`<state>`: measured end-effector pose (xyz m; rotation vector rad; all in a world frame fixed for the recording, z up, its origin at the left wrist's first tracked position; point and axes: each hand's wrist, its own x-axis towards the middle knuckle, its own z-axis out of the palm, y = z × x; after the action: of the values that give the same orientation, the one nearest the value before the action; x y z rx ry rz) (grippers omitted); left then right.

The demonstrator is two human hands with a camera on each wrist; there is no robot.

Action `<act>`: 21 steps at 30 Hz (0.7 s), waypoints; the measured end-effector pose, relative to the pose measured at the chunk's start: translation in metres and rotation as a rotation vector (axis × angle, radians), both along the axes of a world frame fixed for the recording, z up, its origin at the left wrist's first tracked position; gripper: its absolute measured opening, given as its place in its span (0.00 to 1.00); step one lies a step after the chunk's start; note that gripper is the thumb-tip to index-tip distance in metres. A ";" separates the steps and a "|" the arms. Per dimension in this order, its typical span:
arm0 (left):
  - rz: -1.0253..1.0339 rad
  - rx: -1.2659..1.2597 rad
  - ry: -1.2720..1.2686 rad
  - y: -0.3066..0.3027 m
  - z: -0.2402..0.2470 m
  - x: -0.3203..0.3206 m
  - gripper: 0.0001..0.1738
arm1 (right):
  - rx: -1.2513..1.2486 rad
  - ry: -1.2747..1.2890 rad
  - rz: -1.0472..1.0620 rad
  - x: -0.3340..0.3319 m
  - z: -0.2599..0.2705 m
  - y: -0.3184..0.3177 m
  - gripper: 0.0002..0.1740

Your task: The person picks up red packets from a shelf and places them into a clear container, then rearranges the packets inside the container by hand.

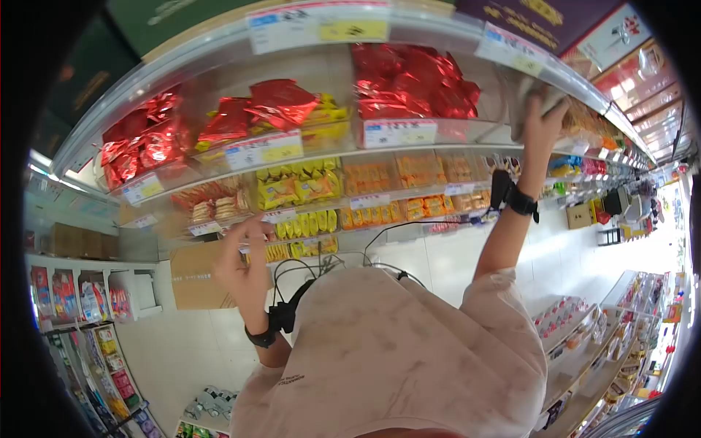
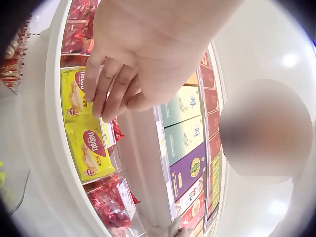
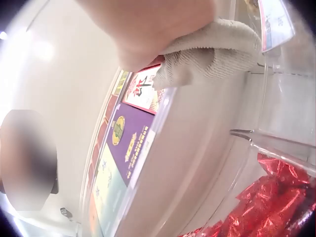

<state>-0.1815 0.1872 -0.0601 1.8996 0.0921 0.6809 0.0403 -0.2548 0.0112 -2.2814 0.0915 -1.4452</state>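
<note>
The right hand [image 1: 542, 131] is raised to the upper shelf at the right and grips a grey cloth [image 1: 523, 109]. In the right wrist view the ribbed cloth [image 3: 212, 54] hangs bunched under the hand [image 3: 153, 29], beside the shelf edge and a clear divider [image 3: 281, 143]. The left hand [image 1: 244, 266] is in front of the lower shelves with nothing in it, its fingers loosely bent. The left wrist view shows that hand [image 2: 143, 54] in front of yellow packs [image 2: 89, 150], its fingers slightly curled; whether it touches them cannot be told.
Red foil packs [image 1: 412, 80] fill the upper shelf's bins, with price labels [image 1: 400, 133] along the front. Yellow and orange snack packs [image 1: 298, 182] lie on the shelf below. A cardboard box [image 1: 191, 276] stands on the floor at the left. Boxed goods [image 2: 186, 173] line another shelf.
</note>
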 end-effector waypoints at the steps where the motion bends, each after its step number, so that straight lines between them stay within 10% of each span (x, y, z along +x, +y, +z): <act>1: -0.015 0.009 -0.017 0.002 -0.005 0.003 0.08 | -0.111 0.019 0.031 0.000 -0.005 0.000 0.40; 6: 0.001 0.041 -0.002 0.031 0.000 -0.009 0.08 | -0.815 0.289 -0.292 0.007 -0.057 -0.053 0.31; 8: -0.020 -0.061 -0.028 0.041 -0.008 -0.010 0.09 | 0.160 0.311 0.094 -0.015 -0.041 0.007 0.37; 16: -0.034 -0.056 0.066 0.084 -0.018 -0.008 0.09 | -0.094 -0.021 -0.049 -0.062 -0.038 0.058 0.33; 21: 0.031 -0.112 0.126 0.085 -0.031 -0.017 0.10 | 0.264 -0.058 0.389 -0.125 -0.058 0.138 0.25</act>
<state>-0.1987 0.2727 -0.0907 1.8348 0.2358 0.5641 -0.0846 -0.1164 -0.0471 -1.9131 -0.1621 -1.2145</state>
